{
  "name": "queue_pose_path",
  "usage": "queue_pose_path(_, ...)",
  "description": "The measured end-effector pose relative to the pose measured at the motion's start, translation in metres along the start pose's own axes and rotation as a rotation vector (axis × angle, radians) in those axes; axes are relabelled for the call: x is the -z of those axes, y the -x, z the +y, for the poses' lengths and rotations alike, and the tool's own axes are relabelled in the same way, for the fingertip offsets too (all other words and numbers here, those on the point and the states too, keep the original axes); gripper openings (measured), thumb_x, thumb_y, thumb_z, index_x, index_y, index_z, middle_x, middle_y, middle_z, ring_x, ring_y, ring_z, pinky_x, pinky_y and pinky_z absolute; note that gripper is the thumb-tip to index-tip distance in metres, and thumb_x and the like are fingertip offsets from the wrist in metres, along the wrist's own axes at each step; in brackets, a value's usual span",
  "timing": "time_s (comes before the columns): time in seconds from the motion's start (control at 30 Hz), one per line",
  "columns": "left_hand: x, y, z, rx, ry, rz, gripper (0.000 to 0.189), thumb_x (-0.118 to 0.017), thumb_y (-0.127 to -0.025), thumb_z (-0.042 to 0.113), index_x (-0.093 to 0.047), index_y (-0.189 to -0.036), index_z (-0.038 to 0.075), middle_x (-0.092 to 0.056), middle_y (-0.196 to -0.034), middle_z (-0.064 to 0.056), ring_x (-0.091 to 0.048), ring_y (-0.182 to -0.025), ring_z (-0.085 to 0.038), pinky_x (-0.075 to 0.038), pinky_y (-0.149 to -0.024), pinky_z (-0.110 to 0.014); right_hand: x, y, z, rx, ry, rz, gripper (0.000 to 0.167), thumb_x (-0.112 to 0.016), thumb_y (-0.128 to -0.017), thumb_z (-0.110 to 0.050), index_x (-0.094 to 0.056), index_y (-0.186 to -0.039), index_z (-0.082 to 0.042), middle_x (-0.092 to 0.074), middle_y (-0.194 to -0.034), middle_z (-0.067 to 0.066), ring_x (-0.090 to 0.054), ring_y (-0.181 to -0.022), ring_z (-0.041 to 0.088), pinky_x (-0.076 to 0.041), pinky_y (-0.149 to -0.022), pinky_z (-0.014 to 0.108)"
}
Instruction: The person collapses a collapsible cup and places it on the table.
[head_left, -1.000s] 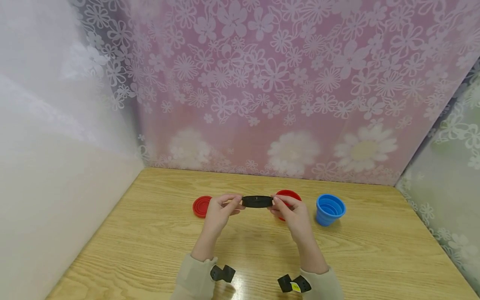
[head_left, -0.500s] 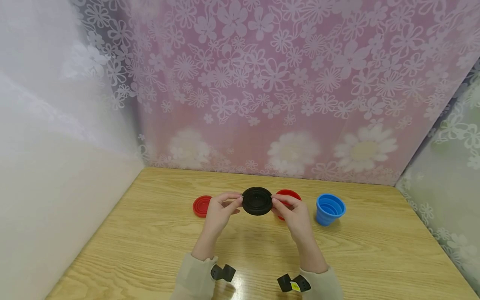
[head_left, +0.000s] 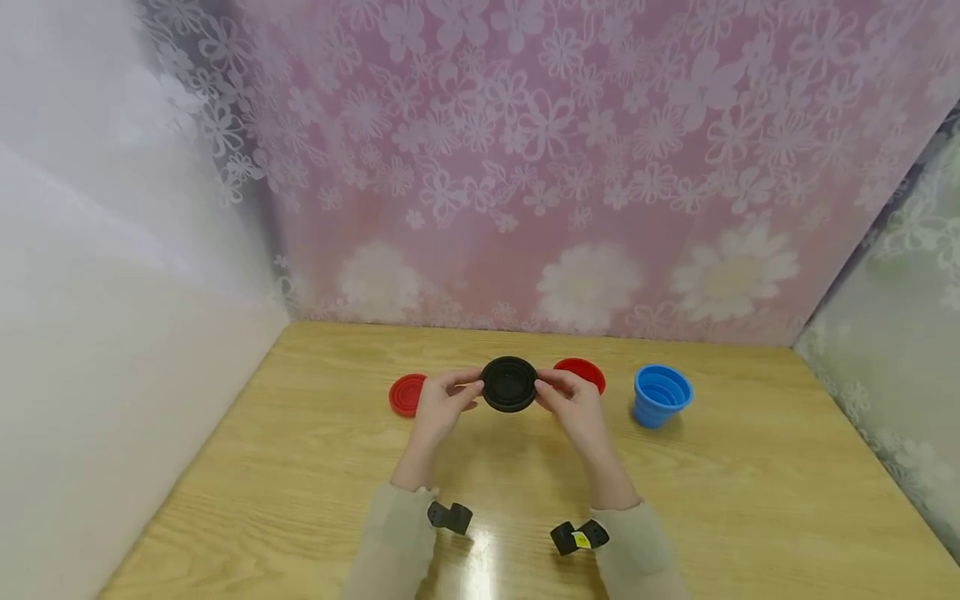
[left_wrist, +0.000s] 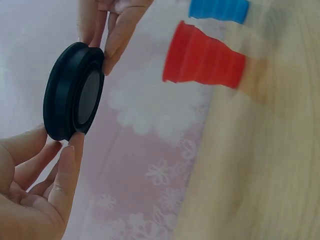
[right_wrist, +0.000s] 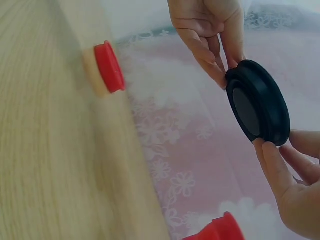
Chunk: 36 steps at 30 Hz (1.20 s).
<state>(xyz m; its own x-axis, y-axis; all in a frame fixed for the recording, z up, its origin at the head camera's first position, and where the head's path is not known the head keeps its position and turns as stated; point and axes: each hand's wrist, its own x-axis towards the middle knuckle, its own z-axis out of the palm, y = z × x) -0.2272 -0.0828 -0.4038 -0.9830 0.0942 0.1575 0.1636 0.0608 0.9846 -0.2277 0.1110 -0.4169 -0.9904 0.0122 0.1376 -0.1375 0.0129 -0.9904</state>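
Observation:
A black collapsible cup [head_left: 509, 384], folded flat into a thick disc, is held up above the table with its ringed face toward the head camera. My left hand [head_left: 441, 403] pinches its left edge between thumb and fingers. At the opposite edge, my right hand [head_left: 573, 403] pinches it the same way. In the left wrist view the disc [left_wrist: 62, 95] appears nearly side-on, with a flat grey base. Behind my right hand stands a red cup [head_left: 585, 368], extended and partly hidden. A flattened red cup [head_left: 406, 395] lies beside my left hand.
An extended blue cup [head_left: 661, 395] stands upright to the right of the red one. All of them rest on a wooden table [head_left: 300, 467]. A floral pink backdrop [head_left: 480, 167] rises at the far edge, with a pale wall [head_left: 112, 292] on the left.
The black cup has tilted from edge-on to showing its round ringed face, both hands still pinching it. The head view has shifted slightly; the other cups stay where they were on the table.

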Motion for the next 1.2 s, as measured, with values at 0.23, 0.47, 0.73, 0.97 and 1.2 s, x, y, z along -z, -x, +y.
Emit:
queue_pose_path(0.23,0.011,-0.025,-0.035,0.03,-0.085,0.007,0.024,-0.062,-0.082,0.004,-0.063,-0.104,-0.006,-0.061,-0.101,-0.018,-0.062,-0.084,-0.024,-0.052,-0.067,-0.03,-0.011,-0.021,0.012,-0.043,0.056,-0.032,0.029,-0.059,-0.083,0.0,-0.056,-0.11,0.008,-0.056,-0.107,0.023,-0.061,-0.088,0.023,-0.049,-0.073,0.029)
queue_pose_path(0.47,0.021,-0.039,-0.055,0.012,-0.296,0.006,0.019,-0.063,-0.08,0.0,-0.065,-0.098,-0.004,-0.064,-0.095,-0.016,-0.062,-0.079,-0.022,-0.052,-0.06,-0.028,-0.026,-0.034,0.029,-0.057,0.188,-0.058,0.026,-0.058,-0.082,0.003,-0.057,-0.107,0.011,-0.058,-0.103,0.025,-0.06,-0.088,0.03,-0.05,-0.072,0.031)
queue_pose_path(0.73,0.028,-0.05,-0.068,0.075,-0.447,-0.037,0.016,-0.063,-0.078,-0.002,-0.066,-0.094,-0.003,-0.065,-0.088,-0.013,-0.06,-0.07,-0.017,-0.05,-0.058,-0.026,-0.036,-0.048,0.047,-0.05,0.406,-0.082,0.021,-0.061,-0.079,0.004,-0.062,-0.099,0.009,-0.062,-0.093,0.02,-0.06,-0.083,0.028,-0.051,-0.068,0.03)
queue_pose_path(0.97,0.029,-0.056,-0.074,0.079,-0.549,-0.071,0.013,-0.066,-0.074,-0.002,-0.067,-0.088,-0.004,-0.065,-0.081,-0.012,-0.061,-0.075,-0.019,-0.049,-0.065,-0.027,-0.039,-0.056,0.058,-0.057,0.594,-0.074,0.015,-0.065,-0.076,0.0,-0.066,-0.091,0.003,-0.065,-0.086,0.012,-0.058,-0.082,0.024,-0.047,-0.074,0.033)
queue_pose_path(1.2,0.028,-0.059,-0.079,0.115,-0.562,-0.084,0.013,-0.066,-0.075,-0.002,-0.065,-0.087,-0.003,-0.064,-0.082,-0.011,-0.06,-0.076,-0.02,-0.049,-0.064,-0.027,-0.041,-0.059,0.059,-0.098,0.697,-0.072,0.016,-0.066,-0.078,-0.008,-0.067,-0.094,-0.005,-0.065,-0.087,0.006,-0.058,-0.086,0.022,-0.04,-0.081,0.038)
